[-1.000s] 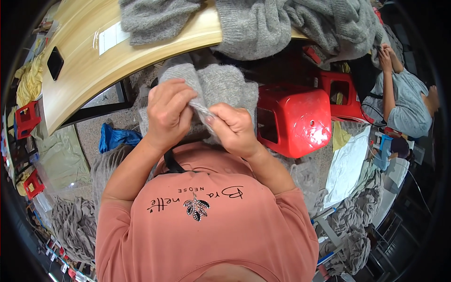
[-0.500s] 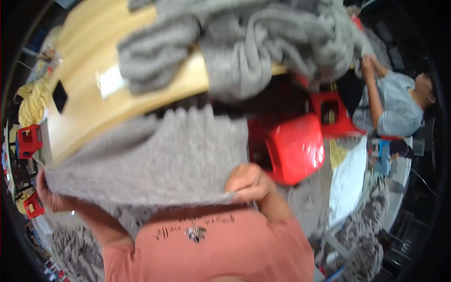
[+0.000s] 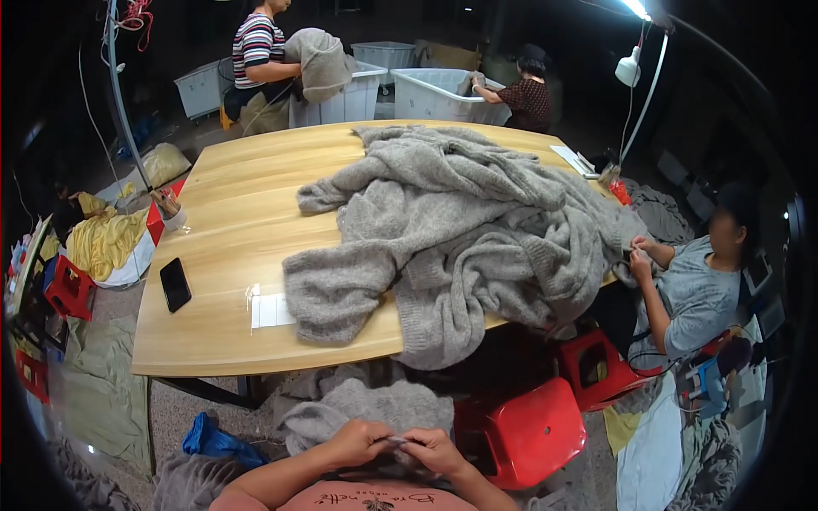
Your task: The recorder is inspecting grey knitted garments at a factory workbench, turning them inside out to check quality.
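Close to my body, my left hand (image 3: 361, 442) and my right hand (image 3: 433, 450) meet with thumbs and fingertips pinched together. Between them is a small bit of the grey knitted garment (image 3: 400, 407), which hangs bunched below the table's near edge. The exact part held is too small to make out. On the wooden table (image 3: 230, 230) beyond lies a big heap of grey knitwear (image 3: 469, 213), with sleeves and ribbed cuffs trailing toward me. A co-worker at the right holds one edge of that heap in both hands.
A black phone (image 3: 175, 285) and a white paper (image 3: 272, 311) lie on the table's left half. Right of me stands a red stool (image 3: 537, 433). A blue bag (image 3: 220, 441) is on the floor at left. Two people handle grey knitwear by white bins (image 3: 447, 92) at the back.
My hands have come together from far apart, and the garment stretched between them is now gathered lower down. My view has tilted up, showing the whole table and the people behind it.
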`<state>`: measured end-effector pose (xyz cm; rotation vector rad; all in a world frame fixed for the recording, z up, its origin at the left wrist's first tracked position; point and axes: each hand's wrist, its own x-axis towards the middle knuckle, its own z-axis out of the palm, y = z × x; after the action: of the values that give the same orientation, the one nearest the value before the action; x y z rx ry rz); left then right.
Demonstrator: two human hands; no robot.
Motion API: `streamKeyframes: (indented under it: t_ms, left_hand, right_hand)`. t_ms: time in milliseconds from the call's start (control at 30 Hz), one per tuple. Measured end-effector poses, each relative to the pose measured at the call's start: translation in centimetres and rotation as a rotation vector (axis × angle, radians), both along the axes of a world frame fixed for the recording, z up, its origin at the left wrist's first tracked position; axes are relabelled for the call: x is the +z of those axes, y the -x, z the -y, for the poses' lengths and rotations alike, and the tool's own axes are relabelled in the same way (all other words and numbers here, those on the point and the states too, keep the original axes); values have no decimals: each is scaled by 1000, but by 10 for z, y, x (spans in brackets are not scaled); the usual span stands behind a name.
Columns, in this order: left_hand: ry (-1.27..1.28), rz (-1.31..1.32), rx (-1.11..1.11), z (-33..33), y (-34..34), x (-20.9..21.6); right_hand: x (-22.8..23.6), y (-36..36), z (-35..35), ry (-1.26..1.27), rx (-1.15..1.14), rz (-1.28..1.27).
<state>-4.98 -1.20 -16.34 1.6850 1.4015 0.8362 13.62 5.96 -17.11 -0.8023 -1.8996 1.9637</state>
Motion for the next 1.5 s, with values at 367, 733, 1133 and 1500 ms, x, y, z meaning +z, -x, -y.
streamKeyframes:
  t_ms: [367, 733, 1133, 1500]
  left_hand:
    - [273, 239, 182, 2, 5, -1]
    - [352, 693, 370, 10, 3, -7]
    - [427, 964, 544, -1, 8, -16]
    - [397, 1122, 622, 4, 17, -24]
  right_hand:
    - [-6, 22, 7, -547, -134, -120]
    - [-4, 30, 8, -539, -156, -175]
    - [-10, 13, 11, -706, -380, -25]
    - [-82, -5, 24, -459, -330, 329]
